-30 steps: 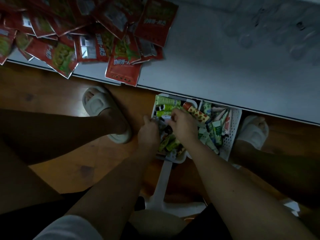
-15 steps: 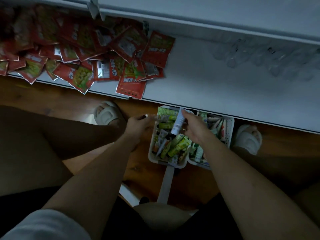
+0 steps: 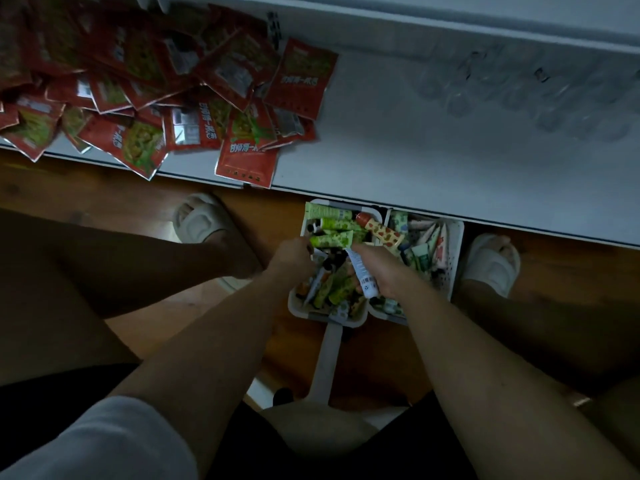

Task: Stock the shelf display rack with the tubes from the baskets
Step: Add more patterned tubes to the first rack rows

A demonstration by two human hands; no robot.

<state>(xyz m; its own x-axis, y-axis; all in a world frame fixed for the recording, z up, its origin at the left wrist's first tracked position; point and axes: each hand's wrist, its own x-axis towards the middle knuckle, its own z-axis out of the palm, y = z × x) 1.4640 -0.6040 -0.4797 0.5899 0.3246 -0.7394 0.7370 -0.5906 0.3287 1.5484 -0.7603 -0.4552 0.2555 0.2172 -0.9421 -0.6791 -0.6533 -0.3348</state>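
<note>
Since half a second ago the right hand (image 3: 379,271) has dropped back over the baskets and the white tube (image 3: 362,275) it grips has tipped round, its crimped barcode end now pointing toward the bottom of the frame and its narrow end up between the two hands. The right fingers are curled round that tube, which runs along the left side of the hand and sticks out below it. The left hand (image 3: 292,252) has come in from the left to the left basket (image 3: 298,306), its fingers bent down among the tubes just under a green patterned tube (image 3: 330,240); whether they grip anything cannot be told. Both hands sit at the centre of the frame. The left basket holds mostly green tubes, with a red-capped tube (image 3: 379,232) lying across its upper right corner; the right basket (image 3: 455,258) beside it holds mixed pale and green tubes. Above the baskets runs the white shelf (image 3: 433,161), bare on the right, with a heap of red snack packets (image 3: 173,95) in the upper left. Pale slippers (image 3: 199,220) stand on the wooden floor (image 3: 114,181).
</note>
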